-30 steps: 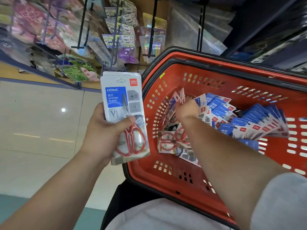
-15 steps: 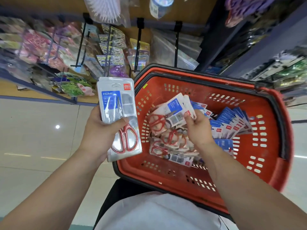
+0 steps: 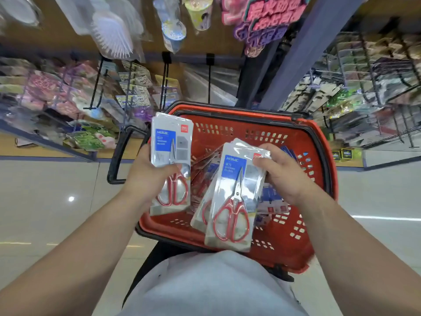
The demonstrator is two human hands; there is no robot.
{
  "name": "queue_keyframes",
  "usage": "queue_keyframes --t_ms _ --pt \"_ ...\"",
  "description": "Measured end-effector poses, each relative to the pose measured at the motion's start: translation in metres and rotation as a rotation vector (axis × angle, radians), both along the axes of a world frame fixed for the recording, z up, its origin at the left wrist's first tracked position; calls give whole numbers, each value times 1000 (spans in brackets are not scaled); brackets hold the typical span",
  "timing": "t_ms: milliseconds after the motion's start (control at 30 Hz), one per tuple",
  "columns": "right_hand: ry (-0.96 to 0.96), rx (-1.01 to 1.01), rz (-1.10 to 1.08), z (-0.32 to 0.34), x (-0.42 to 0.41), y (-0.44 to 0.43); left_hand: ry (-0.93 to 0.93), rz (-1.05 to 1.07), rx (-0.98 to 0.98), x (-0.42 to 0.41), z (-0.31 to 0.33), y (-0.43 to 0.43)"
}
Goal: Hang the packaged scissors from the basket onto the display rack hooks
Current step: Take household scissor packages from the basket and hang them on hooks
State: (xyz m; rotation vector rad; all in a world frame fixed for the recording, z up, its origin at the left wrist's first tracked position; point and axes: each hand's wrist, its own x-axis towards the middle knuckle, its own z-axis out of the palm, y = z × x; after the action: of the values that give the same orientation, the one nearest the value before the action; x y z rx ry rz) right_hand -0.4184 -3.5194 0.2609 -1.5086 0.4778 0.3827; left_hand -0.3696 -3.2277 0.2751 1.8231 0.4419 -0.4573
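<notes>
Above the basket (image 3: 239, 119), right hand (image 3: 284, 176) now pinches a fan of packs (image 3: 232, 197) by the top edge, lifted clear of the pile it was sorting a moment ago; left hand (image 3: 148, 179) grips its single pack (image 3: 170, 156) as before. Both loads look ready for the hooks (image 3: 164, 83) beyond; none hung yet
</notes>
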Motion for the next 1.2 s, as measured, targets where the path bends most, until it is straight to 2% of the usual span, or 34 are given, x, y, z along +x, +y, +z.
queue_keyframes --t_ms 167,300,433,567,633,733,767,867,967,1200 --pt "133 152 -111 -1 -34 33 218 -84 -109 -39 -11 -22" --pt "186 247 -28 -3 -63 49 266 -18 -216 -62 -12 -25" --pt "159 225 -16 -6 -71 53 249 9 -252 -71 -7 -26" --pt "75 165 -53 -4 -56 72 336 182 -402 -76 -7 -28" --pt "42 124 9 1 -50 91 365 164 -470 -80 -10 -27" --pt "-13 -94 182 -9 -47 115 328 101 -496 -87 -13 -21" --pt "12 -109 219 -10 -46 119 329 97 -498 -89 -15 -17" --pt "163 82 158 -20 -45 123 354 173 -491 -90 -20 -1" --pt "230 279 149 -18 -43 127 358 261 -467 -80 -20 8" --pt "359 512 160 -36 -23 149 361 188 -438 -54 -19 19"
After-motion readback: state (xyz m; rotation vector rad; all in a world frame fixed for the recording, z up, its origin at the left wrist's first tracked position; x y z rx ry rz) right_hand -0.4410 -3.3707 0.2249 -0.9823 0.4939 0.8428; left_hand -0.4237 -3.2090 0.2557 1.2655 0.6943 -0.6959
